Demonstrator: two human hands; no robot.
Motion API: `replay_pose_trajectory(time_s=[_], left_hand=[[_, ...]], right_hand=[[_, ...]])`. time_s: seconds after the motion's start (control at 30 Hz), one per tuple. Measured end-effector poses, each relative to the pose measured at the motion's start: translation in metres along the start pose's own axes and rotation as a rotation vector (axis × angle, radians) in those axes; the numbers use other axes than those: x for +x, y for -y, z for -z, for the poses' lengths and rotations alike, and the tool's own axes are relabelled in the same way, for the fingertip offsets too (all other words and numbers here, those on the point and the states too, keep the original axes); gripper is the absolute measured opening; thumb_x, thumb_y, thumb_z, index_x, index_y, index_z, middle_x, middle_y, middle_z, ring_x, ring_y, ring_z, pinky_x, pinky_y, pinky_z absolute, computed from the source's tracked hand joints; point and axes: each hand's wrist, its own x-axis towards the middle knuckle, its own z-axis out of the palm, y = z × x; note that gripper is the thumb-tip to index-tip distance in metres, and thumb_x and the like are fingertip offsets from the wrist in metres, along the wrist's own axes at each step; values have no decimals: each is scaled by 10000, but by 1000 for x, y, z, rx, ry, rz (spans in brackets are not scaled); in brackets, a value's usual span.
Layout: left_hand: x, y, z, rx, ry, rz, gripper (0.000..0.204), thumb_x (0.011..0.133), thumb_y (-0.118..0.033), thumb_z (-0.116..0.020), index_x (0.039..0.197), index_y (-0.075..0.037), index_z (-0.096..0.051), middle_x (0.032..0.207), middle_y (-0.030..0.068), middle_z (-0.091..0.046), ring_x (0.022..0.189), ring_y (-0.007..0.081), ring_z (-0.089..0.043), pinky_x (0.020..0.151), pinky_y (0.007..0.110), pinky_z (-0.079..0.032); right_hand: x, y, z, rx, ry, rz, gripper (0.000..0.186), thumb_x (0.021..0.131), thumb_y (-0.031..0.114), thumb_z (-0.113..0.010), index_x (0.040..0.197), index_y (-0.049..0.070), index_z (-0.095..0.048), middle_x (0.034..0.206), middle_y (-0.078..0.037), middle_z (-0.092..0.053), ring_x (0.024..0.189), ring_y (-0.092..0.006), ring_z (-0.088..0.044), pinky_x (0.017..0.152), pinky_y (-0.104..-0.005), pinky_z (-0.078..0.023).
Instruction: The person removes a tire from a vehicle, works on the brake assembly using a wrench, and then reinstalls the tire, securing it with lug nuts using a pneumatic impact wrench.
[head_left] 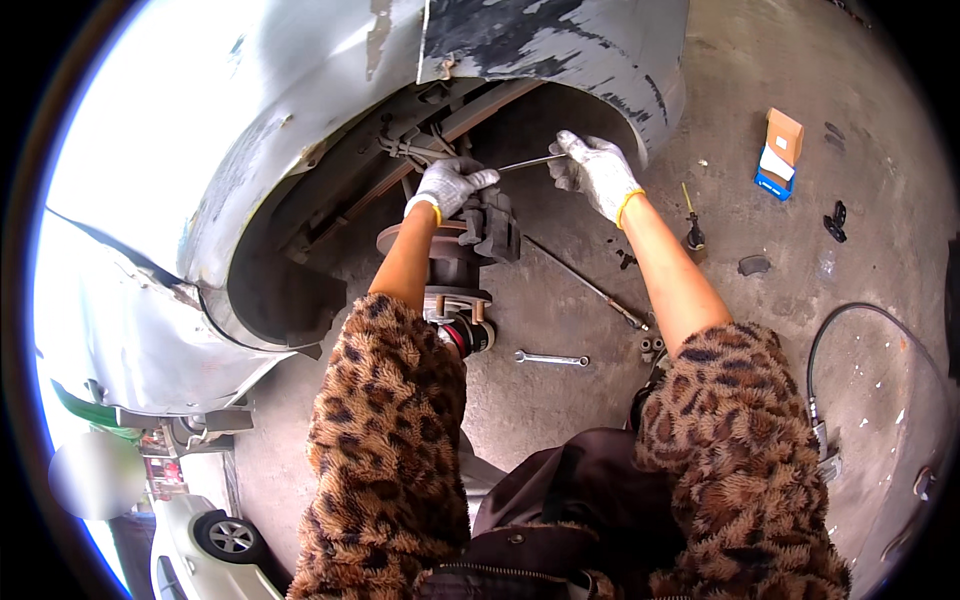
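Both my hands wear whitish work gloves with yellow cuffs inside the wheel arch. In my right hand (595, 172), the fingers are closed round a slim metal rod-like tool (530, 162), which points left toward my other hand. Closed fingers of my left hand (448, 188) rest at the top of the dark brake caliper (492, 230), the thumb near the rod's left end; what they grip is hidden. Below that hand, a rusty brake disc (392, 240) shows beside the caliper. The hub (458, 298) with its studs is nearer to me.
The grey car's scuffed fender (540, 40) arches over my hands. On the concrete floor lie a combination wrench (552, 358), a long-handled tool (575, 272), a screwdriver (694, 236), a brake pad (754, 264), an opened box (783, 140) and a black hose (845, 306). A white car (200, 550) stands lower left.
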Motion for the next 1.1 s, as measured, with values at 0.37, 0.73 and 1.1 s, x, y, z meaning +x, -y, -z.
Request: replay_pose_trajectory(time_s=[0.37, 0.73, 1.1], left_hand=[[4, 30, -3, -372, -210, 62, 395, 848, -348, -624, 959, 30, -655, 833, 106, -664, 739, 140, -590, 705, 270, -464], [-7, 19, -9, -64, -321, -121, 403, 850, -366, -608, 916, 26, -669, 819, 177, -674, 755, 286, -629, 729, 313, -462], [-28, -1, -29, 454, -351, -233, 315, 799, -315, -643, 937, -33, -657, 883, 199, -641, 855, 370, -606, 755, 410, -475]], right_hand=[[8, -51, 23, 236, -127, -152, 291, 888, 299, -601, 903, 9, -576, 708, -103, -611, 545, -188, -583, 476, -301, -485], [-3, -7, -10, -241, -206, 133, 328, 866, 340, -599, 760, 31, -629, 581, -62, -592, 455, -138, -549, 437, -278, -452], [6, 36, -58, -1044, -195, 525, 469, 822, 477, -525, 849, 34, -675, 925, -207, -639, 900, -361, -609, 802, -429, -485]])
